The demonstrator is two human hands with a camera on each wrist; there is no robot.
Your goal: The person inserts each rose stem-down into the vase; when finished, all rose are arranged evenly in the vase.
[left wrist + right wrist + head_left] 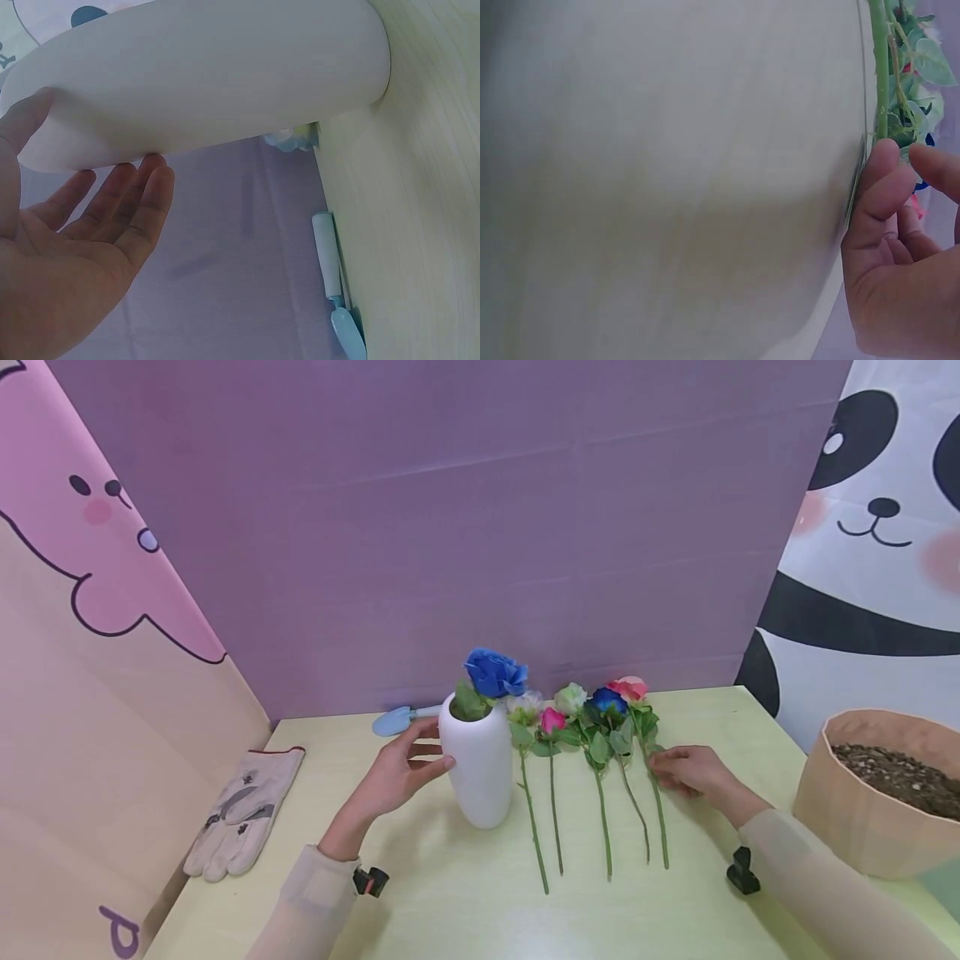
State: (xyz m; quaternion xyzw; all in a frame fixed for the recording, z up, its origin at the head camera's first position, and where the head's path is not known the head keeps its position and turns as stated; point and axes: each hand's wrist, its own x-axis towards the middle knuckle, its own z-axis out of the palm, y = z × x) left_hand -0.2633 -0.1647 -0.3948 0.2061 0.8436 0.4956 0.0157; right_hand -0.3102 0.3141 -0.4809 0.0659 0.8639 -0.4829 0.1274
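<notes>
Left hand (397, 770): fingers apart, thumb and fingertips against the left side of the white vase (483, 781), not wrapped round it. Right hand (693, 772): fingers bent, thumb and index at the stem of the coral-pink flower (628, 688); can't tell if the pinch is closed.

Vase stands upright mid-counter (600, 918), towards the back edge. In it: one blue rose (497, 673) plus leaf. Vase face carries no readable label.

Right of vase, four more stems lie side by side, heads to the back edge: white flower (527, 703), hot-pink rose (552, 720), pale green flower (571, 698), blue flower (607, 700). Coral-pink one is rightmost.

Light-blue trowel (393, 721) at back edge, left of vase. Gloves (243, 818) along left edge, dark marks illegible. Tan pot (847, 802) at right edge, holds dark soil (900, 772).

Only lettering: purple character (116, 917) on the left backdrop, by the counter's front-left; can't tell which letter.
</notes>
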